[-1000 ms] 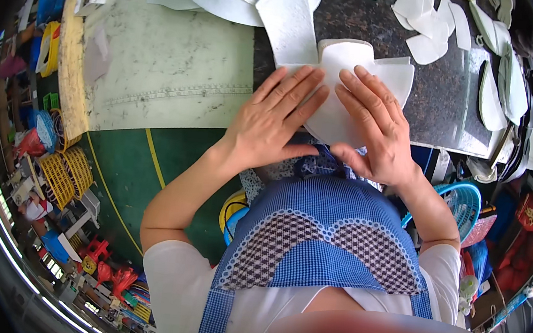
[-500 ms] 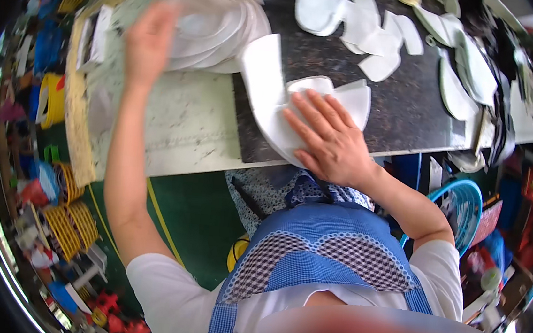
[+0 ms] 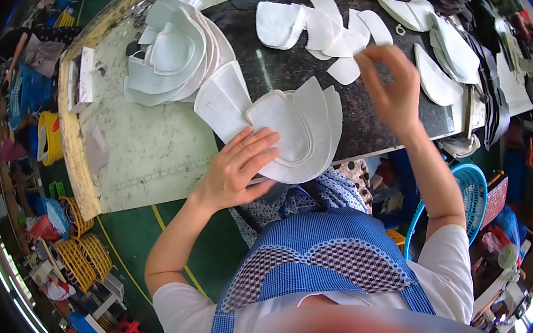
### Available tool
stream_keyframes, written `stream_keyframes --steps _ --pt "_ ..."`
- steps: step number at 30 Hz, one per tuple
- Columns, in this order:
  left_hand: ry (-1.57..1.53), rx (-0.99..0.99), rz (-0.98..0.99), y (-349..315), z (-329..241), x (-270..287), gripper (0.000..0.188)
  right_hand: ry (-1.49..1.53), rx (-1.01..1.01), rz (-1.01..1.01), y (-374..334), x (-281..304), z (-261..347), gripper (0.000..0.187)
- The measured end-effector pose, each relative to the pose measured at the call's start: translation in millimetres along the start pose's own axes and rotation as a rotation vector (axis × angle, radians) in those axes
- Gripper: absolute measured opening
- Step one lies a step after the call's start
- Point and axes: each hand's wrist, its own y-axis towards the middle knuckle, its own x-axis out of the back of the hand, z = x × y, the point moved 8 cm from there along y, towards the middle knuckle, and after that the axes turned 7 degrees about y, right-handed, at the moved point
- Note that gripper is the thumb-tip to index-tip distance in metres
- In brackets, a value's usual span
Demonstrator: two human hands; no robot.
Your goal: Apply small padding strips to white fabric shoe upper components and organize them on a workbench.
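My left hand (image 3: 237, 170) lies on the near left part of a white curved piece (image 3: 318, 162), its fingers stretched out flat and its thumb by the near edge. This piece looks like stiff fabric or lining, with a rounded smaller panel on top and pointed flaps at the far side. At the far right, my right hand (image 3: 392, 92) is closed in a pinch, thumb and forefinger meeting at the corner of a small white piece (image 3: 343, 71). That piece lies flat by a loose cluster of similar cut pieces (image 3: 324, 31).
A stack of similar curved white pieces (image 3: 174, 61) stands on the table's left, near a white box (image 3: 82, 81). Larger white pieces (image 3: 454, 53) lie far right, beside dark layered material (image 3: 495, 92). A blue basket (image 3: 469, 192) stands below the right edge.
My left hand has come from the stack down onto the curved piece. My right hand has left that piece and reached to the small cut pieces. The curved piece now lies turned differently.
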Motion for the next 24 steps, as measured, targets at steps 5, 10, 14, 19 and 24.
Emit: stream_keyframes --steps 5,10,14,19,24 --pt "-0.14 0.024 -0.04 3.5 -0.7 1.0 0.057 -0.114 0.413 0.126 53.7 -81.5 25.7 0.024" --pt "-0.055 0.063 -0.166 -2.2 0.8 18.9 0.053 0.036 0.191 0.292 67.3 -107.9 -16.3 0.011" --pt "-0.202 0.189 -0.328 16.3 18.3 41.3 0.039 0.219 -0.113 0.337 81.9 -109.6 -39.6 0.017" --pt "-0.511 0.292 -0.431 76.8 52.6 41.0 0.024 0.216 -0.224 0.433 93.5 -109.8 -51.8 0.023" --pt "0.143 0.296 -0.247 119.4 81.9 10.6 0.039 0.333 -0.105 -0.022 102.0 -72.8 -53.4 0.02"
